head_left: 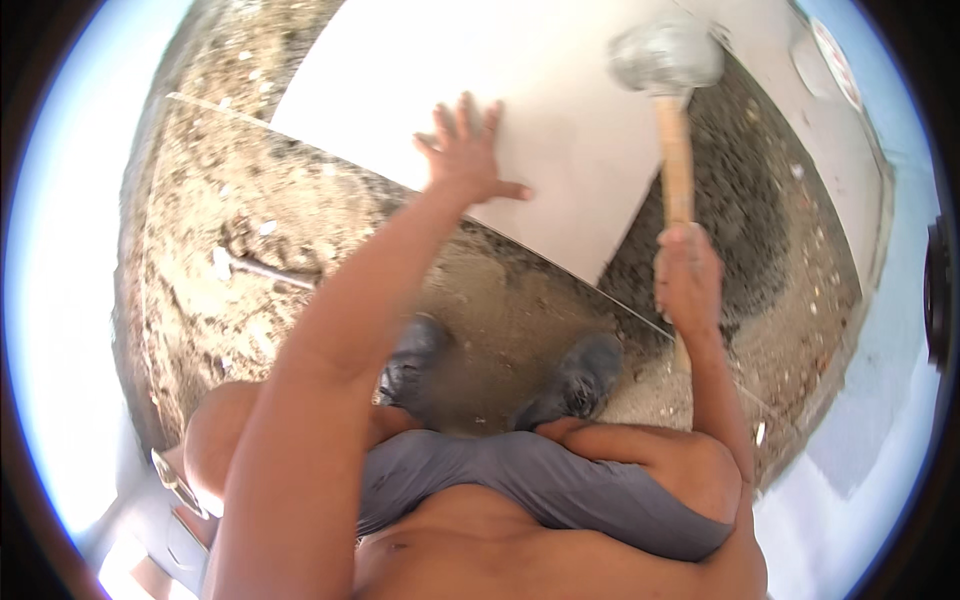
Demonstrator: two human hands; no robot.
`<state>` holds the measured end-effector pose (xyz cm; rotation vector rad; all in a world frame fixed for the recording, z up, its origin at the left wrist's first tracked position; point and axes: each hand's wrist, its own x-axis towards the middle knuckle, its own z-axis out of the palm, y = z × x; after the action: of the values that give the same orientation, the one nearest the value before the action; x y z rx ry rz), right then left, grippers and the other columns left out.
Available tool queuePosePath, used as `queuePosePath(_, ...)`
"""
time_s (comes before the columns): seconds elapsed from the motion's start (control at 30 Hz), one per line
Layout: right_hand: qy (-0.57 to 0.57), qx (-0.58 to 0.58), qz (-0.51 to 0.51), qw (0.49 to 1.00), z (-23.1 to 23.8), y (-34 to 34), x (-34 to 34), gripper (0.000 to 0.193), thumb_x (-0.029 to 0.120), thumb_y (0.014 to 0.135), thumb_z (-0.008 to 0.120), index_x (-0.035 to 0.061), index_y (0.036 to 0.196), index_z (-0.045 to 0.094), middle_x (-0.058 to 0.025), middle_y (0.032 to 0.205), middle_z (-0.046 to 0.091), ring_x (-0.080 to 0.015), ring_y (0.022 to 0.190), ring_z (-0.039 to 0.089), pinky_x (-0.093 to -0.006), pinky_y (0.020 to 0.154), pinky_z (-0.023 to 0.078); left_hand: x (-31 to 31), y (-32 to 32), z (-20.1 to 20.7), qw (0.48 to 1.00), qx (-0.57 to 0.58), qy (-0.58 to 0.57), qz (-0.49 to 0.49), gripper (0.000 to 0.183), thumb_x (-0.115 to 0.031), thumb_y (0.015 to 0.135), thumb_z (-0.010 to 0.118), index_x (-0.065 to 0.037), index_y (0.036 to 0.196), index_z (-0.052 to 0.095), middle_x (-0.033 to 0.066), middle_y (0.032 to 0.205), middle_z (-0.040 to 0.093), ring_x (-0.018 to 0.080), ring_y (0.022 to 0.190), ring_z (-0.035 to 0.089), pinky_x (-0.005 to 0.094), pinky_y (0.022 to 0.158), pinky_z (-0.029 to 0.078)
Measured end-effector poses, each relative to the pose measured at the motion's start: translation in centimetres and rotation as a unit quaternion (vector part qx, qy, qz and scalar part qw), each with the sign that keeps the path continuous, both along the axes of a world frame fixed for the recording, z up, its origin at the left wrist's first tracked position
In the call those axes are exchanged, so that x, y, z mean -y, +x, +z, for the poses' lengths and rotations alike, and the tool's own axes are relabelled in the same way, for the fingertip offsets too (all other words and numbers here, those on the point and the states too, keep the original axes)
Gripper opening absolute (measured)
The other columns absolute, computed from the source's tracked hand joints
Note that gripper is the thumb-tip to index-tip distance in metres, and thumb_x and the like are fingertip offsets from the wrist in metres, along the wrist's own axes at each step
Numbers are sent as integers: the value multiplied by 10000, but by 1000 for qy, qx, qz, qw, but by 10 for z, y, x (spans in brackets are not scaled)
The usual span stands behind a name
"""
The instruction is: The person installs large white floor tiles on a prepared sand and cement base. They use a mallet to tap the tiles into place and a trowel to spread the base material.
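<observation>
My left hand (pixel 466 160) lies with its fingers spread on a large white floor tile (pixel 560 150), near the tile's close edge. In my right hand (pixel 688 275) is the wooden handle of a mallet (pixel 668 56); the fingers are wrapped round it. The mallet's big grey head is at the far end, over the tile's right side. It is slightly blurred, and I cannot tell whether it touches the tile. Dark wet mortar (pixel 740 190) spreads beside the tile, to the right and under the mallet handle.
A taut string line (pixel 330 158) runs along the tile's near edge. On the rough sandy ground (pixel 200 340) at left lies a small hammer (pixel 262 270). Pale laid tiles (pixel 838 160) border the right, with a white bucket-like container (pixel 830 62) by the blue wall (pixel 900 340).
</observation>
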<state>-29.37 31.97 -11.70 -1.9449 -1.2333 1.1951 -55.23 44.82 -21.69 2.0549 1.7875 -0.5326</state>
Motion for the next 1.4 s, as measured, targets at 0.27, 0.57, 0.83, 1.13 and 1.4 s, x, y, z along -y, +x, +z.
queuePosePath(0.27, 219, -225, 85, 946, 51, -62, -67, 349, 370, 1039, 418, 37, 1065, 520, -15, 660, 498, -69, 484, 453, -219, 421, 368, 52, 56, -30, 981, 123, 135, 67, 921, -641, 969, 243, 55, 1528, 16, 277, 1593, -75, 419, 1478, -100, 496, 1205, -31)
queuePosePath(0.57, 198, 97, 283, 933, -88, -79, -127, 343, 320, 1035, 454, -10, 1028, 543, -37, 635, 507, -95, 532, 477, -269, 496, 395, 55, 62, -46, 964, 182, 178, 76, 928, -579, 947, 373, 101, 1510, 87, 320, 1582, 10, 435, 1485, -38, 520, 1204, -18)
queuePosePath(0.83, 184, -204, 248, 929, 14, -139, -151, 347, 346, 1032, 454, 24, 934, 539, -4, 602, 461, -69, 537, 462, -257, 486, 386, 34, 29, -44, 945, 212, 214, 122, 874, -538, 957, 369, 74, 1521, 103, 257, 1605, 46, 377, 1500, -5, 462, 1221, -4)
queuePosePath(1.13, 122, -17, 337, 933, -47, -176, -183, 444, 373, 1012, 491, -48, 902, 579, -156, 662, 600, -230, 573, 571, -357, 552, 454, 19, 13, -31, 974, 126, 150, 111, 834, -473, 964, 364, 85, 1517, 84, 234, 1610, 57, 365, 1503, -3, 454, 1224, -1)
queuePosePath(1.4, 275, 50, 314, 907, -114, -153, -171, 503, 420, 1007, 486, -61, 900, 588, -172, 665, 602, -242, 581, 580, -370, 585, 473, 14, 22, -33, 979, 145, 114, 83, 832, -463, 958, 397, 47, 1533, 79, 233, 1613, 46, 367, 1503, -13, 467, 1220, -15)
